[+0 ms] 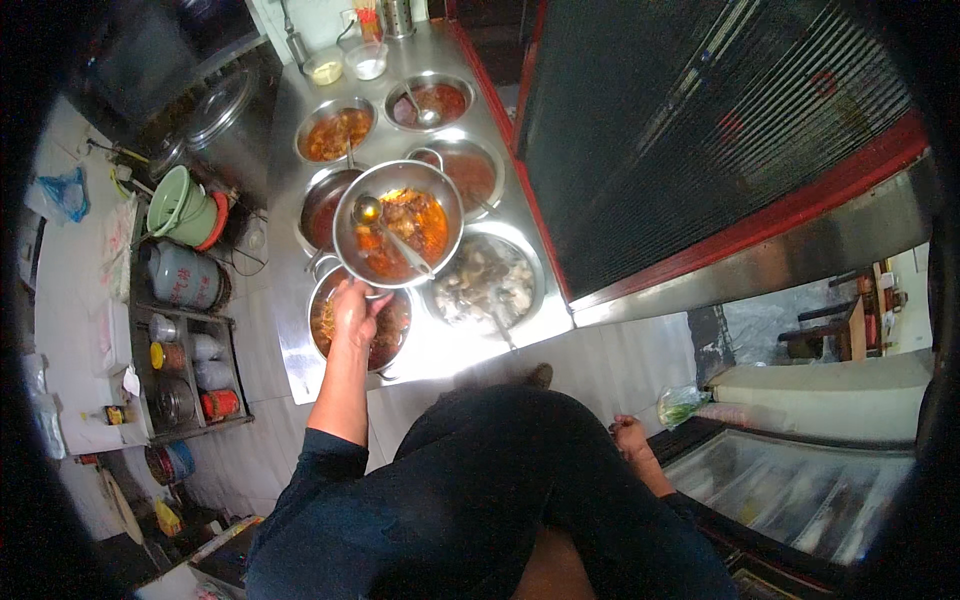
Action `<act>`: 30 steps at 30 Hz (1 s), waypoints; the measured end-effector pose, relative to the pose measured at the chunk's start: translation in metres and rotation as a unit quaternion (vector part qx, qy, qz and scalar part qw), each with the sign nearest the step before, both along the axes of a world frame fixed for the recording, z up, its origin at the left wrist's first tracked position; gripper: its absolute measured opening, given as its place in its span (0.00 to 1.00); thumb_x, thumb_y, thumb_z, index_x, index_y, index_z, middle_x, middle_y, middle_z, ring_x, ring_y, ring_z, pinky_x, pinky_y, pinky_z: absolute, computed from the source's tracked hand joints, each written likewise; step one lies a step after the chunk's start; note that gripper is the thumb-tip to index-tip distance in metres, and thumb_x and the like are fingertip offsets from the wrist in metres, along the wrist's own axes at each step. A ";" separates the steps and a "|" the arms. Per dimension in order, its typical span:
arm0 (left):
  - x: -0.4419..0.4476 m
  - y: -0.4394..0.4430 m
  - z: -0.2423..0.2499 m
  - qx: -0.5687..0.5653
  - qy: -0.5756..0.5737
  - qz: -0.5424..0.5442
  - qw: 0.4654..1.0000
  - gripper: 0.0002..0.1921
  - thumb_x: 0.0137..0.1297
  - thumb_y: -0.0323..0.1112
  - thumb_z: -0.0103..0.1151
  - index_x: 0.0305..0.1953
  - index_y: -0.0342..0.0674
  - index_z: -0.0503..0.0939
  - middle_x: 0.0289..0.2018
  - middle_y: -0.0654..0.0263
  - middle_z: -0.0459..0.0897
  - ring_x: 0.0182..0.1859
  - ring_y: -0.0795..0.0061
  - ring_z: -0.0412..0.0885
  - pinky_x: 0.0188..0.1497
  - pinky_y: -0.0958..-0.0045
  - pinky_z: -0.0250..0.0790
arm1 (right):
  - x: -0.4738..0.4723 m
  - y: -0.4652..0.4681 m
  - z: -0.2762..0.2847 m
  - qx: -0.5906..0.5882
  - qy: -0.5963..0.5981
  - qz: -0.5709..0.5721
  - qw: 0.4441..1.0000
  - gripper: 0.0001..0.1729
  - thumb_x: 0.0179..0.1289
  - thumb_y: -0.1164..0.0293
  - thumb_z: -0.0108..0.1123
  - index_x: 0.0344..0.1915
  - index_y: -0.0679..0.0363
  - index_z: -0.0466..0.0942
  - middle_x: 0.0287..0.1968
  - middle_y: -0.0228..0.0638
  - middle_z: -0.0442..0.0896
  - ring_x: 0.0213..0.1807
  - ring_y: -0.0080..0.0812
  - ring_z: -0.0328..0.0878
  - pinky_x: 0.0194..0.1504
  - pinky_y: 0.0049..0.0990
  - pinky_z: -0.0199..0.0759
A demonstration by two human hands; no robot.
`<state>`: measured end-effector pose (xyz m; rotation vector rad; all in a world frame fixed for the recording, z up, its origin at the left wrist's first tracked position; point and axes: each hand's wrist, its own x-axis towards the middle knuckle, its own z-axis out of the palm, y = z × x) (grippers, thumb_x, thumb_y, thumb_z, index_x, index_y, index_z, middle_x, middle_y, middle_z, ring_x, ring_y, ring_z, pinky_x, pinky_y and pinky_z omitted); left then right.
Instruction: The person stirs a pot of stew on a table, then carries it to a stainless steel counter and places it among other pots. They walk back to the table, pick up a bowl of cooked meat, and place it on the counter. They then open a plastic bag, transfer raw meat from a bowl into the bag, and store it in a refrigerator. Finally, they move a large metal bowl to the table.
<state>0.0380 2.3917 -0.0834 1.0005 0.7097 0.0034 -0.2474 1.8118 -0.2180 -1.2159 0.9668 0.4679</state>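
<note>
My left hand grips the near edge of a stainless steel basin, holding it above the counter. Inside are an oily red-orange stew and a metal ladle. Below my left hand sits a round pot of dark reddish food, partly hidden by the hand and basin. To the right, a pot of pale pieces in cloudy liquid has a utensil handle over its rim. My right hand hangs low at my right side, its fingers curled; whether it holds anything is unclear.
Several more pots, including a red stew and one with a ladle, are set in the steel counter. A dark ribbed panel borders its right. Shelves and a green bucket stand left; a glass-topped case right.
</note>
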 end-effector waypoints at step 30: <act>-0.045 -0.010 -0.027 -0.084 -0.033 0.026 0.996 0.20 0.64 0.34 0.56 0.57 0.40 0.69 0.50 0.63 0.75 0.50 0.65 0.77 0.47 0.57 0.79 | -0.054 -0.015 -0.067 -0.254 -0.089 0.306 0.913 0.09 0.59 0.74 0.61 0.39 0.62 0.74 0.31 0.37 0.79 0.30 0.35 0.78 0.29 0.37 0.73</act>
